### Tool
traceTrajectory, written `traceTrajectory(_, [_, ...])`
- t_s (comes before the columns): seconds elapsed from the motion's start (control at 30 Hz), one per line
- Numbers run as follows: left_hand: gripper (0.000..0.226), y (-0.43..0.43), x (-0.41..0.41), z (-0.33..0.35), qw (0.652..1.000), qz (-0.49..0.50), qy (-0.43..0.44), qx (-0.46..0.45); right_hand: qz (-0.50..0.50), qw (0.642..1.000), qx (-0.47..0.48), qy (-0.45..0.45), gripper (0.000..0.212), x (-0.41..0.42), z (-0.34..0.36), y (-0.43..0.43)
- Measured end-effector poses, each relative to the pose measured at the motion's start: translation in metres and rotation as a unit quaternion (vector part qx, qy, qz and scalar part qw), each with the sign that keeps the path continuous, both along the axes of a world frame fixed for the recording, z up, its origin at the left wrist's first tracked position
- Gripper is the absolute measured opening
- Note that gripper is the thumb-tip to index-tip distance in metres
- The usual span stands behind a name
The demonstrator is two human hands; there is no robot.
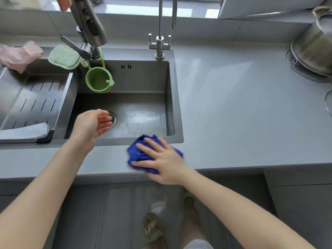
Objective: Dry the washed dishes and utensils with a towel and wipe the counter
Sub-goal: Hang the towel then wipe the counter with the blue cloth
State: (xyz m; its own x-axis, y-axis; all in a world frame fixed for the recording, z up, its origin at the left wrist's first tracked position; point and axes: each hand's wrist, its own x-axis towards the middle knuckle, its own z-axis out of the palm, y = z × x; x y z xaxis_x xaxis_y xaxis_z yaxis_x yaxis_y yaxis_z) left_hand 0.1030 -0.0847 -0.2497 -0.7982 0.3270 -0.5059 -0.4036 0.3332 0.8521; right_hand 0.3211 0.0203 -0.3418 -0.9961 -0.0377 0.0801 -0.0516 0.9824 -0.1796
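The sink (pixel 143 78) is the fixed mark here, a dark steel basin sunk into the grey counter (pixel 242 105). The blue towel (pixel 138 156) lies bunched on the counter at the sink's front right corner, its far edge just over the sink's front rim. The person's right hand (pixel 165 159) lies flat on top of it, fingers straight and spread apart, pressing the cloth down rather than gripping it. The left hand (pixel 89 124) hangs over the front left part of the sink, just beside the drain (pixel 113 119), palm turned inward, fingers loosely curved and apart, holding nothing.

Water beads and a wet sheen show on the sink floor to the right of the drain. A green silicone cup (pixel 98 81) hangs by its strap against the sink's back wall, below the big pull-out faucet (pixel 88 26) that rises from the sink's back left corner. A green sponge (pixel 63 57) sits on the rim just left of that faucet. A slim second tap (pixel 159 44) stands on the sink's back rim toward the right. A slotted steel drain tray (pixel 32 97) fills the space on the sink's left side, with a pale sheet (pixel 25 131) at its near end and a crumpled pink plastic piece (pixel 18 54) at its far end. Well to the right of the sink, at the counter's far end, a steel pot (pixel 314 45) sits tilted on a round stand
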Motion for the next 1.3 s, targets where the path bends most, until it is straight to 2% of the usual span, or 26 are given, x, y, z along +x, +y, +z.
traceTrajectory(0.1, [0.014, 0.021, 0.010, 0.000, 1.000, -0.020, -0.004, 0.003, -0.155, 0.988, -0.012, -0.023, 0.046, 0.080, 0.000, 0.073])
traceTrajectory(0.17, [0.012, 0.039, 0.018, 0.001, 0.999, -0.032, -0.010, 0.009, -0.276, 0.960, -0.017, -0.051, 0.049, 0.129, 0.004, 0.122])
traceTrajectory(0.27, [0.012, 0.066, 0.028, 0.000, 0.998, -0.057, -0.016, 0.013, -0.478, 0.874, -0.007, -0.086, 0.060, 0.160, 0.010, 0.183])
traceTrajectory(0.33, [0.013, 0.084, 0.031, 0.001, 0.997, -0.072, -0.020, 0.017, -0.589, 0.799, -0.026, -0.115, 0.057, 0.141, 0.015, 0.203])
traceTrajectory(0.37, [0.013, 0.095, 0.032, 0.002, 0.997, -0.076, -0.021, 0.019, -0.622, 0.774, -0.035, -0.119, 0.054, 0.124, 0.016, 0.202])
traceTrajectory(0.4, [0.013, 0.105, 0.031, 0.003, 0.997, -0.077, -0.022, 0.023, -0.621, 0.777, -0.023, -0.101, 0.053, 0.106, 0.012, 0.195])
traceTrajectory(0.43, [0.013, 0.115, 0.030, 0.004, 0.996, -0.077, -0.023, 0.029, -0.580, 0.813, -0.001, -0.058, 0.053, 0.088, 0.005, 0.181])
traceTrajectory(0.5, [0.014, 0.136, 0.025, 0.005, 0.996, -0.077, -0.024, 0.033, -0.375, 0.927, 0.018, -0.007, 0.052, 0.059, -0.004, 0.143])
traceTrajectory(0.53, [0.014, 0.146, 0.022, 0.004, 0.996, -0.079, -0.021, 0.028, -0.247, 0.968, 0.027, -0.009, 0.051, 0.052, -0.006, 0.128])
traceTrajectory(0.6, [0.015, 0.164, 0.013, 0.002, 0.996, -0.092, -0.014, 0.011, -0.041, 0.998, 0.020, -0.034, 0.050, 0.035, 0.000, 0.143])
traceTrajectory(0.67, [0.014, 0.184, 0.001, -0.002, 0.994, -0.109, -0.014, -0.013, 0.058, 0.996, 0.023, -0.057, 0.049, 0.013, 0.003, 0.194])
traceTrajectory(0.73, [0.013, 0.203, -0.012, -0.006, 0.992, -0.115, -0.020, -0.035, 0.019, 0.997, 0.017, -0.077, 0.050, -0.017, 0.002, 0.247])
traceTrajectory(0.8, [0.012, 0.219, -0.026, -0.012, 0.994, -0.098, -0.025, -0.039, -0.101, 0.990, 0.007, -0.095, 0.053, -0.056, 0.007, 0.296])
traceTrajectory(0.87, [0.012, 0.229, -0.037, -0.018, 0.996, -0.074, -0.027, -0.038, -0.205, 0.973, 0.012, -0.109, 0.060, -0.099, 0.014, 0.332])
traceTrajectory(0.97, [0.012, 0.238, -0.051, -0.025, 0.998, -0.043, -0.030, -0.029, -0.299, 0.946, 0.024, -0.122, 0.053, -0.163, 0.017, 0.362])
traceTrajectory(1.1, [0.010, 0.246, -0.065, -0.035, 0.999, 0.007, -0.041, -0.013, -0.380, 0.919, 0.000, -0.106, 0.055, -0.236, 0.012, 0.362])
traceTrajectory(1.3, [0.013, 0.253, -0.070, -0.036, 0.999, 0.020, -0.040, -0.017, -0.377, 0.921, 0.001, -0.101, 0.059, -0.263, 0.011, 0.370])
